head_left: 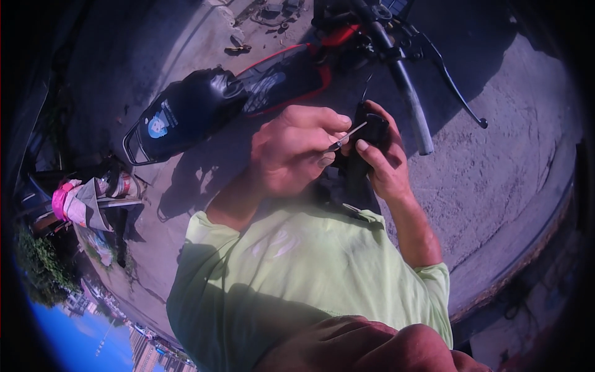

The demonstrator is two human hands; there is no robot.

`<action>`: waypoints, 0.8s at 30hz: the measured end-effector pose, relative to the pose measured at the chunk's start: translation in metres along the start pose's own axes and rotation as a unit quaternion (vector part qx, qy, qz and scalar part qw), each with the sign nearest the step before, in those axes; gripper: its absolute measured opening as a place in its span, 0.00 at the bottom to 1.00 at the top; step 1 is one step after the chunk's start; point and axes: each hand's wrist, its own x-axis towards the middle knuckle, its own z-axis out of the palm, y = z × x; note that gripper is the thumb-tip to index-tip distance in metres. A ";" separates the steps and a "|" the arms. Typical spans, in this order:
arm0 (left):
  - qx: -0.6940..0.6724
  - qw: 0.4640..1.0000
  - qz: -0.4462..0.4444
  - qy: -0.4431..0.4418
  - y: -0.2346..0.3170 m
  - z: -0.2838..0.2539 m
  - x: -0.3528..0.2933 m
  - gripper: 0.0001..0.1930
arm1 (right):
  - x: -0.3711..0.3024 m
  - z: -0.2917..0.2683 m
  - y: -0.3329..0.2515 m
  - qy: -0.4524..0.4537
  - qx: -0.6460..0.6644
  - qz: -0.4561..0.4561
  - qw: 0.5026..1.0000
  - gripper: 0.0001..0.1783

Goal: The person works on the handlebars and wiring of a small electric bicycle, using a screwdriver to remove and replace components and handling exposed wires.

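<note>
My left hand (291, 146) is closed round a small screwdriver (354, 131), whose thin pale shaft points up and to the right. The shaft's tip meets or lies just in front of a black part (374, 129), too dark to name its kind. That black part sits in my right hand (389, 164), thumb on its near side and fingers behind it. A thin cable (367, 87) runs from around the part up toward the bike. Just beyond my right hand is the bike's handlebar grip (416, 118).
A bike with a black seat (186, 111) and red frame (341, 35) stands ahead. Its brake lever (455, 93) juts out to the right. Loose parts (273, 15) lie on the concrete (489, 167) at the far side. A stand with pink cloth (80, 201) is at left.
</note>
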 end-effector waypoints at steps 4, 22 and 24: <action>-0.096 0.988 -0.118 0.037 -0.027 0.015 -0.067 0.10 | 0.003 0.000 0.012 -0.022 -0.029 -0.066 0.997 0.43; -0.064 0.963 -0.238 0.113 -0.003 -0.007 -0.077 0.11 | 0.005 -0.009 0.034 0.090 -0.281 -0.221 0.930 0.41; -0.049 0.964 -0.239 0.110 -0.006 -0.004 -0.077 0.12 | 0.006 -0.009 0.031 0.090 -0.313 -0.244 0.914 0.40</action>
